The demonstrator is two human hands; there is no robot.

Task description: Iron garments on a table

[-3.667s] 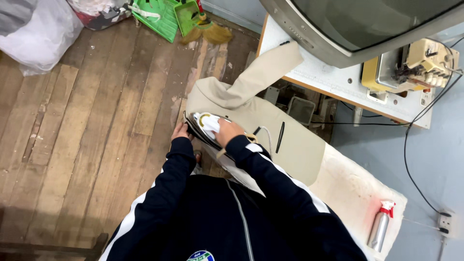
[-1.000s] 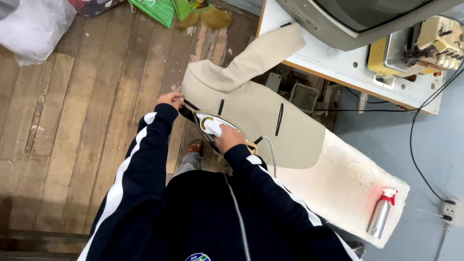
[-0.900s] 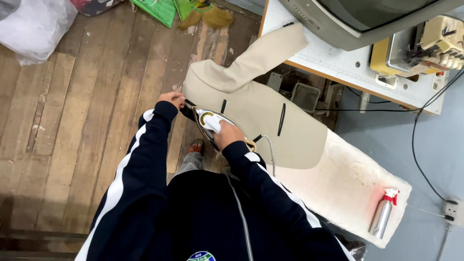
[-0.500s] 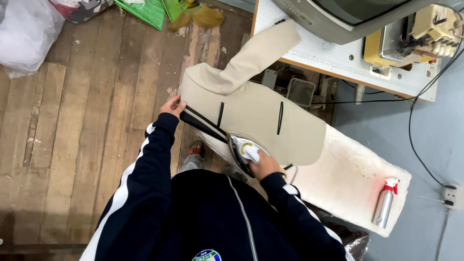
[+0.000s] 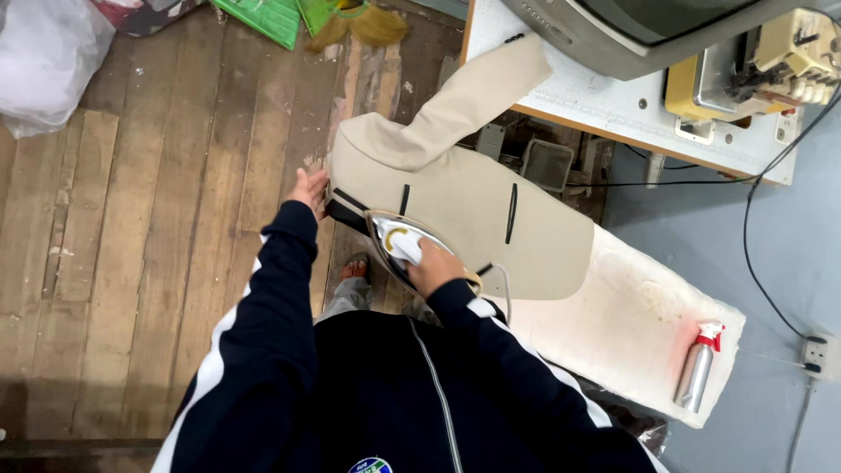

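Seen from above, a person in a dark blue track jacket with white sleeve stripes stood at a long white padded ironing board (image 5: 631,324). A beige fabric garment piece with short dark slits (image 5: 464,201) lay spread over the board's near end, one narrow part trailing up onto a white work table (image 5: 613,96).

The right hand (image 5: 435,267) was closed around the handle of a silver and black electric iron (image 5: 396,245), which sat flat on the garment's near edge. Half a second earlier the iron had been farther along the board to the person's right; it had since slid back toward the left hand, so the pressing stroke was running along that same edge again.

The left hand (image 5: 308,188) rested on the garment's corner, fingers together and extended, holding the cloth flat against the board's edge.

A silver spray bottle with a red nozzle (image 5: 698,377) lay at the board's far end, well apart from both hands.
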